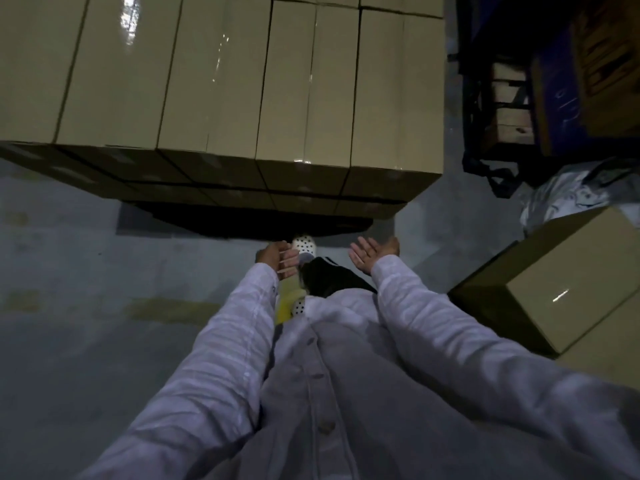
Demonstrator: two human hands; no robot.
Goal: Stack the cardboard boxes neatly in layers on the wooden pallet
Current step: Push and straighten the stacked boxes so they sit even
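Your left hand hangs loosely curled, holding nothing. Your right hand is spread palm up, also empty. The stacked cardboard boxes stand just beyond both hands. A loose cardboard box lies apart, right of your right hand.

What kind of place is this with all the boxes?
Probably a warehouse or storeroom: a big stack of cardboard boxes, a bare concrete floor and dark metal shelving beside it.
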